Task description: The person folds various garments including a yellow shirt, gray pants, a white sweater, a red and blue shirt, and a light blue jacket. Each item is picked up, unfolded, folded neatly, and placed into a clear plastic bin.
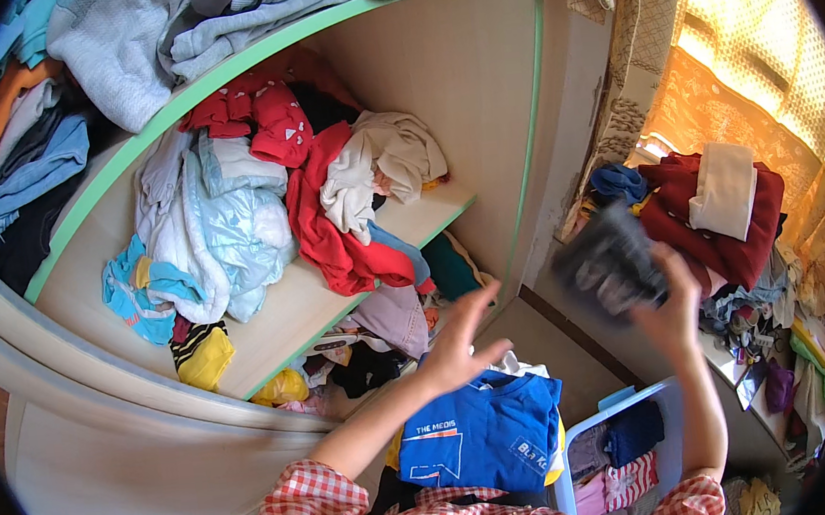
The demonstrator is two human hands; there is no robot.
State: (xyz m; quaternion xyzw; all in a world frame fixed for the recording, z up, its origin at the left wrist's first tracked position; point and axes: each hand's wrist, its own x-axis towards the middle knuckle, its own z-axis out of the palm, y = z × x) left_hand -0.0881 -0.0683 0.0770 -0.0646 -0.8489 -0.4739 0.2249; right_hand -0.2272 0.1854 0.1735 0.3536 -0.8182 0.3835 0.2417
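My right hand (pixel 667 295) grips a dark grey folded garment (pixel 602 268) with a pale print, blurred by motion. It is raised in front of the windowsill pile, right of the wardrobe. My left hand (pixel 460 350) is held out with fingers spread and nothing in it, above a blue printed T-shirt (pixel 476 432). That shirt lies on top of other clothes close to my body. By my right forearm stands a pale blue plastic bin (pixel 561 468), holding folded clothes such as a red-and-white striped piece (pixel 630 481) and a navy one (pixel 633 433).
Heaped clothes, including a red garment (pixel 330 228) and a white fluffy one (pixel 191 228), fill the wardrobe shelf (pixel 279 347). Grey clothes (pixel 108 56) hang over the upper green-edged shelf. Folded maroon clothes (pixel 747 245) sit by the curtain (pixel 767 114) at right.
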